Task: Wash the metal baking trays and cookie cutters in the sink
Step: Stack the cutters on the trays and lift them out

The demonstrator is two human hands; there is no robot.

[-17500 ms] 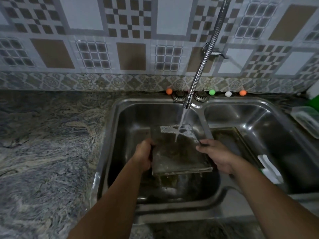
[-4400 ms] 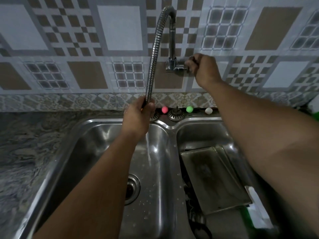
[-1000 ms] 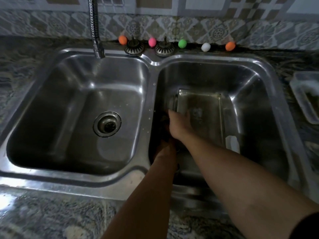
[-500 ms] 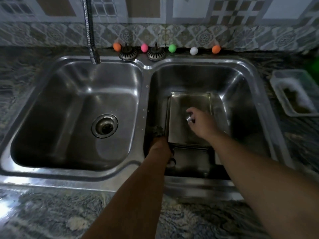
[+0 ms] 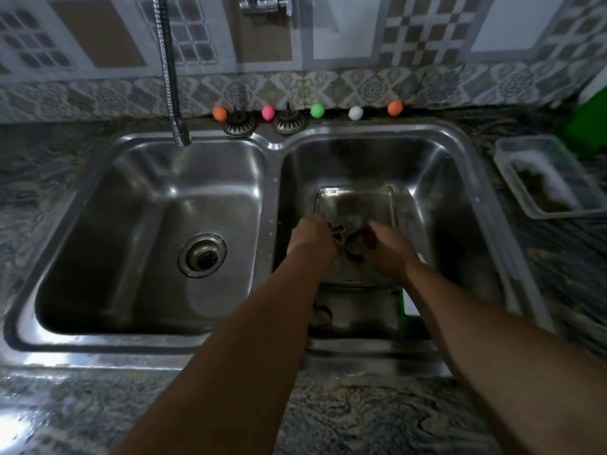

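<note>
Both hands now brought together over the baking tray in the rt sink basin. Cookie cutters are held between them: L hand grip curled on one, R hand grip closed on another; 0.5 s ago the L hand was lower, by the basin wall

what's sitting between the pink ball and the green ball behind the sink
In the head view, a round dark metal sink strainer sits between the pink ball and the green ball on the sink's back ledge.
</note>
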